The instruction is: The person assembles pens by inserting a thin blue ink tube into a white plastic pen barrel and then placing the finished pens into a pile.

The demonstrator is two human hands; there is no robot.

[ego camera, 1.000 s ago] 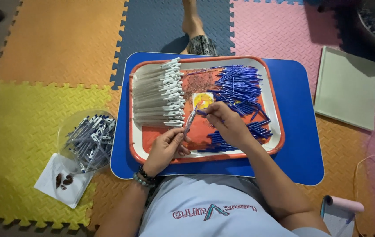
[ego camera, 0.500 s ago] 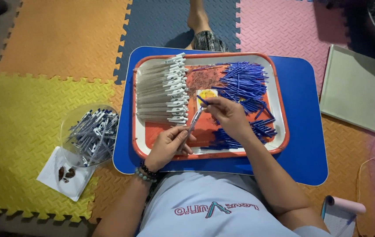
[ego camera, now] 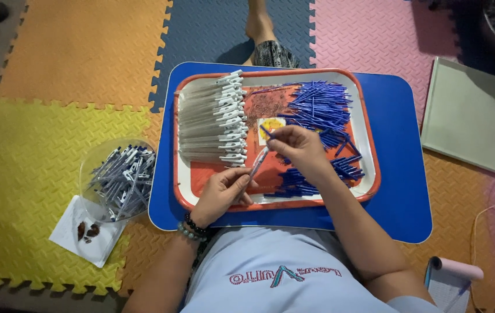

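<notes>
1. Two hands meet over the orange tray as we work: our left hand is closed around a slim pen barrel near the tray's front edge.
2. Our right hand pinches a thin blue refill at the barrel's upper end, fingertips closed on it.
3. We judge both parts light, stiff and smooth, apt to slip; the barrel is best held mid-length, the refill close to its tip.
4. White-clipped barrels lie stacked along the tray's left side; loose blue refills crowd its right.
5. Beyond the blue board, near the floor mat's left edge, a clear bowl holds finished pens.
</notes>
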